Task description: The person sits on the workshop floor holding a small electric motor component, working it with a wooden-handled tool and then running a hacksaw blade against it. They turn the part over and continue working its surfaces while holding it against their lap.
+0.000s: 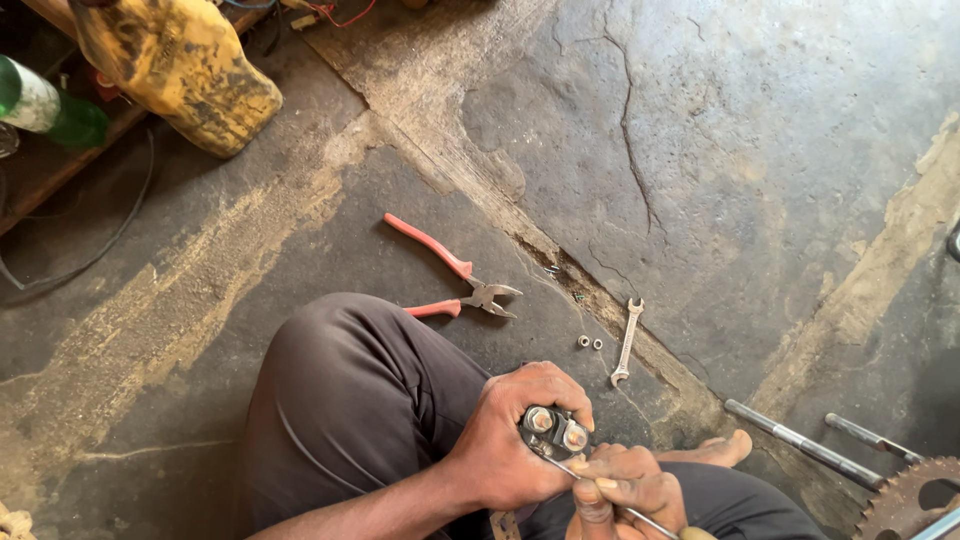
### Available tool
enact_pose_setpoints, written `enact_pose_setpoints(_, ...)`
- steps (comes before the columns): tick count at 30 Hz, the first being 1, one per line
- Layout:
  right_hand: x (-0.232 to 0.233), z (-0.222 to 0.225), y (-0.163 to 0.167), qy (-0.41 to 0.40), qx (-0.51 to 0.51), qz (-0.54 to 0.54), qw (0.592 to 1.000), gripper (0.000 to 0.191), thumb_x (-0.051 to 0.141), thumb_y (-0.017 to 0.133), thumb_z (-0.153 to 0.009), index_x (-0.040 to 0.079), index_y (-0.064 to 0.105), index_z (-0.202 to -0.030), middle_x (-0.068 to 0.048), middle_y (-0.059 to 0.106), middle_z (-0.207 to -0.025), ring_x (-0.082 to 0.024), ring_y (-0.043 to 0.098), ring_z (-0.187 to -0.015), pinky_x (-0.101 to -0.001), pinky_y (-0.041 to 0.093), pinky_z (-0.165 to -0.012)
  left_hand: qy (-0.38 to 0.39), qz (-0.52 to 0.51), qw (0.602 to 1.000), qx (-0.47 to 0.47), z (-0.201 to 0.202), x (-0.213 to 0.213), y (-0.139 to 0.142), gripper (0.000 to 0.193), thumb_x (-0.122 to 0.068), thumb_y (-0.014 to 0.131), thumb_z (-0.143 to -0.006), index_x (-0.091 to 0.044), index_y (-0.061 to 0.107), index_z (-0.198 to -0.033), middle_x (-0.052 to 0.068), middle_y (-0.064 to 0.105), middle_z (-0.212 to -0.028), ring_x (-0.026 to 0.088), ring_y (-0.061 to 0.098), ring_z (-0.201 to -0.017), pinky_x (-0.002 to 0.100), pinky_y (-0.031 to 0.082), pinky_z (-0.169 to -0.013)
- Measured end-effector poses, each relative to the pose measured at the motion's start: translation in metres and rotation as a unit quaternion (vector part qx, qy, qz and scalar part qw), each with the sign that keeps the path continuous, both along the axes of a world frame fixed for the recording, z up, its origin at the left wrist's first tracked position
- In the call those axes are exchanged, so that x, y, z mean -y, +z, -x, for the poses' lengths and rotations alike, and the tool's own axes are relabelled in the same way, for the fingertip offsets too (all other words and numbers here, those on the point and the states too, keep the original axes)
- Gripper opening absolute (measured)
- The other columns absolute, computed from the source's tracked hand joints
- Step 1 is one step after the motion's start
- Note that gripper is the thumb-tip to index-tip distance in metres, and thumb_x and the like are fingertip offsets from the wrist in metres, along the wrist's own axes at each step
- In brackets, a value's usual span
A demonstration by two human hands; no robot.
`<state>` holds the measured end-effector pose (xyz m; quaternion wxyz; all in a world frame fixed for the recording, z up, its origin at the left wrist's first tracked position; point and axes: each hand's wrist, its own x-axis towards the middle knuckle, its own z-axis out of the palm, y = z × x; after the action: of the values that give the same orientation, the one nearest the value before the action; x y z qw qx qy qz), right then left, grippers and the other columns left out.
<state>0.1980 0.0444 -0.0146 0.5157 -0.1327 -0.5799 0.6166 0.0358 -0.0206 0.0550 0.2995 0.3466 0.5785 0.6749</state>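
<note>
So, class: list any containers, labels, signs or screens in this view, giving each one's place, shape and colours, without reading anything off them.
Jerrycan: top left, on the floor; boxy, yellow, smeared with dark grime.
Bottle: far left edge, lying tilted; green with a pale label band.
No signs or screens show.

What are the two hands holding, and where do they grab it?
The left hand wraps around the body of a small metal part with two studs. The right hand pinches a thin tool along its shaft.

Pliers (pixel 455 277), wrench (pixel 627 341), 2 nuts (pixel 590 342).
</note>
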Motion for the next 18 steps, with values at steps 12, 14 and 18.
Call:
enact_pose_setpoints(12, 0.0013, -0.0019, 0.0006, 0.006, 0.001, 0.017, 1.000, 0.021, -0.004, 0.076, -0.094, 0.005, 0.063, -0.108, -0.020, 0.073, -0.094, -0.019, 0.072, -0.076, -0.0356, 0.060, -0.080, -0.002, 0.006, 1.000, -0.009, -0.0004, 0.0009, 0.0001, 0.024, -0.013, 0.086, -0.075, -0.011, 0.066, -0.088, 0.002, 0.070, -0.091, 0.019, 0.070, -0.090, 0.033, 0.056, -0.083)
enact_pose_setpoints(14, 0.0012, -0.0019, 0.0015, 0.024, 0.005, 0.021, 0.999, 0.021, -0.005, 0.077, -0.094, 0.004, 0.064, -0.108, -0.020, 0.073, -0.090, -0.018, 0.072, -0.073, -0.0336, 0.059, -0.078, -0.002, 0.009, 1.000, -0.012, -0.0005, 0.0009, -0.0002, 0.024, -0.013, 0.086, -0.075, -0.011, 0.066, -0.088, 0.002, 0.070, -0.092, 0.019, 0.071, -0.090, 0.033, 0.056, -0.083)
enact_pose_setpoints(18, 0.0016, 0.0001, 0.0035, 0.022, -0.032, 0.034, 0.999, 0.022, -0.005, 0.077, -0.093, 0.004, 0.064, -0.109, -0.021, 0.072, -0.095, -0.021, 0.071, -0.079, -0.0365, 0.059, -0.078, -0.006, 0.001, 1.000, -0.008, -0.0003, 0.0003, 0.0003, 0.026, -0.013, 0.086, -0.073, -0.011, 0.066, -0.088, 0.001, 0.070, -0.091, 0.019, 0.071, -0.090, 0.033, 0.056, -0.083)
